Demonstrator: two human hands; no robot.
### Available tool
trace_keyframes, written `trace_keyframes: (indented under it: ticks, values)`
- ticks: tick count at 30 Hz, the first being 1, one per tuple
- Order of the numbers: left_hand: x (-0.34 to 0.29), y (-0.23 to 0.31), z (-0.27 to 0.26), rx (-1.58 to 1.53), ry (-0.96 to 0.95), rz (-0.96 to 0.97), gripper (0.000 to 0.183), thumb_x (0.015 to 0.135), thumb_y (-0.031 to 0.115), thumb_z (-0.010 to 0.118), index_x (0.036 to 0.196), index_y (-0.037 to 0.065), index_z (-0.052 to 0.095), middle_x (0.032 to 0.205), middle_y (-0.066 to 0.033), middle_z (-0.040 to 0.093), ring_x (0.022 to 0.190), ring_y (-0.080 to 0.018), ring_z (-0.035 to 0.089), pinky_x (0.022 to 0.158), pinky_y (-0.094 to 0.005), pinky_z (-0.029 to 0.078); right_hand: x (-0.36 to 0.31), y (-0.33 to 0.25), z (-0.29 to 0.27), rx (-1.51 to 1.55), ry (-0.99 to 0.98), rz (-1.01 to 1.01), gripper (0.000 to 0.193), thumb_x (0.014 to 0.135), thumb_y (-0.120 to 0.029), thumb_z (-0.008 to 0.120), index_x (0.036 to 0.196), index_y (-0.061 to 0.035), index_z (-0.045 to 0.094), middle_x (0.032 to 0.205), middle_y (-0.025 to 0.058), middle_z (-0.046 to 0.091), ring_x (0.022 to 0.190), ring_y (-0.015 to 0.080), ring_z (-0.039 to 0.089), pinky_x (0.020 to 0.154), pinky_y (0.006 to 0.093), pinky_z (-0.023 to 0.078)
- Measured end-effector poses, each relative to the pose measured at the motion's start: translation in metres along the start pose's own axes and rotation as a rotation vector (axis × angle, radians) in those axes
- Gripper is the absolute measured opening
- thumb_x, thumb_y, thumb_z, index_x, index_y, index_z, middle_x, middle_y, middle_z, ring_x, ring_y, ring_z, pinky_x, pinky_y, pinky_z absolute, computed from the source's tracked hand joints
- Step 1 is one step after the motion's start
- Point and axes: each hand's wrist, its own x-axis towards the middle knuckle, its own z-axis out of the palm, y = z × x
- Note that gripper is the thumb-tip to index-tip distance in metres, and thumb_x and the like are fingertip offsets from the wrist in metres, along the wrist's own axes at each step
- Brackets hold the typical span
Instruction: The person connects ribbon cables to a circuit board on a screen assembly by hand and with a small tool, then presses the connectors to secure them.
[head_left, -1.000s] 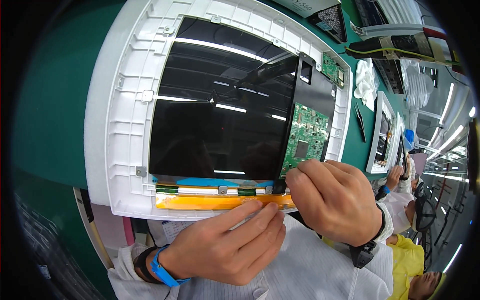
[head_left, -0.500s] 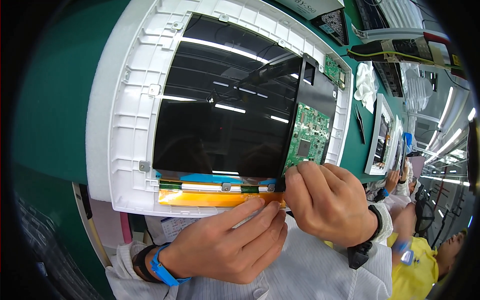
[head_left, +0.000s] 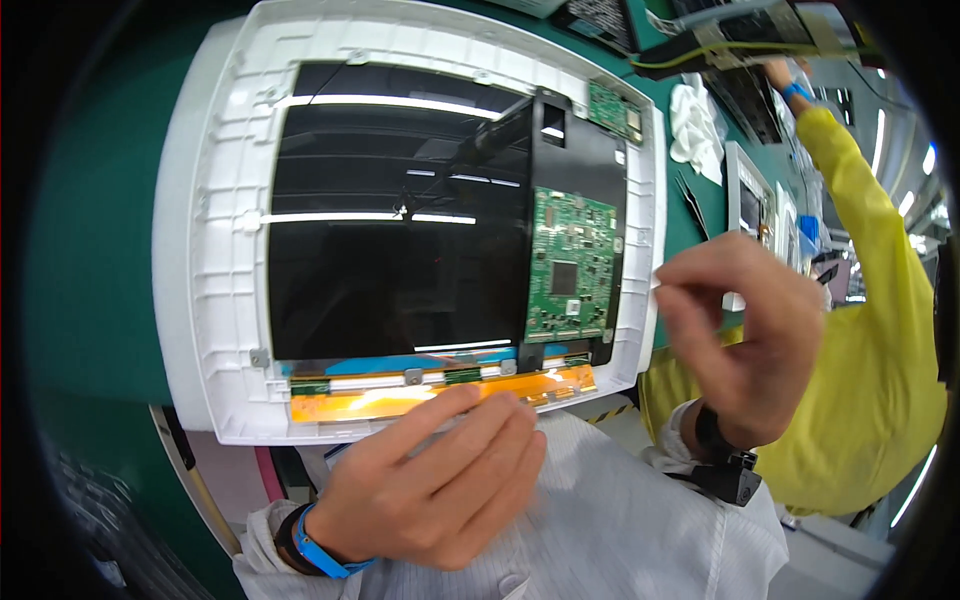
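A white plastic display frame lies on the bench with a dark glossy panel inside. Along its near edge runs an orange flexible strip. My left hand is at that strip's near side, fingers bent and bunched, their tips at its edge; the thumb is hidden, as is anything between the fingers. A green circuit board is mounted at the panel's right. My right hand is raised beyond the frame's right side, slightly blurred, thumb and index tips brought together. What they pinch, if anything, does not show.
Black tweezers and a crumpled white cloth lie right of the frame on the green bench. A smaller white frame lies farther right. A person in a yellow top reaches forward at the right.
My right hand has left the circuit board's lower end and moved right, off the frame. The left hand stays by the strip. The view has shifted, and the yellow-clad person now reaches forward.
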Motion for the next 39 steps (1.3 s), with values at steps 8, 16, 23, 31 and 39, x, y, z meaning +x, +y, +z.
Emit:
trace_keyframes:
  ticks: [8,16,23,31,39]
  values:
    - [0.019,0.008,0.0,0.186,-0.021,-0.175,0.016,0.087,0.014,0.081,0.103,0.012,0.08,0.095,-0.0013,0.075,0.092,-0.0157,0.069,0.098,-0.0408,0.057,-0.064,0.021,0.001,0.212,-0.048,0.212,0.02,0.078,0.003,0.083,0.096,-0.0013,0.074,0.083,0.0083,0.068,0.06,0.0134,0.062,0.053,0.0268,0.046]
    - [0.045,0.009,0.011,0.119,-0.096,-0.255,0.022,0.074,0.018,0.09,0.092,0.011,0.08,0.086,-0.0005,0.068,0.084,-0.0195,0.062,0.093,-0.0471,0.053,-0.083,0.032,0.04,0.41,-0.118,0.225,0.024,0.081,-0.007,0.085,0.101,-0.0056,0.072,0.087,0.0054,0.068,0.054,0.018,0.06,0.05,0.0312,0.048]
    - [0.065,0.008,-0.005,0.108,-0.209,-0.267,0.027,0.071,0.028,0.092,0.088,0.01,0.08,0.083,-0.0012,0.067,0.083,-0.0215,0.062,0.094,-0.0491,0.051,-0.079,0.034,0.046,0.341,-0.046,0.118,0.018,0.083,-0.012,0.083,0.096,-0.0076,0.072,0.083,0.0011,0.065,0.056,0.0177,0.062,0.047,0.0317,0.047]
    - [0.071,0.004,-0.002,0.122,-0.224,-0.319,0.03,0.069,0.028,0.093,0.088,0.009,0.08,0.083,-0.0027,0.067,0.081,-0.0224,0.061,0.095,-0.0515,0.05,-0.072,0.032,0.059,0.198,0.075,0.121,0.013,0.086,-0.009,0.081,0.09,-0.007,0.069,0.08,0.0004,0.063,0.055,0.0152,0.063,0.045,0.0298,0.044]
    - [0.078,0.002,0.017,0.176,-0.153,-0.28,0.025,0.066,0.011,0.091,0.086,0.008,0.078,0.084,-0.003,0.066,0.079,-0.0232,0.061,0.087,-0.0467,0.05,-0.074,0.028,0.068,0.189,0.153,0.177,0.014,0.085,-0.008,0.081,0.092,-0.0067,0.069,0.078,0.0012,0.063,0.053,0.0153,0.061,0.045,0.0307,0.043]
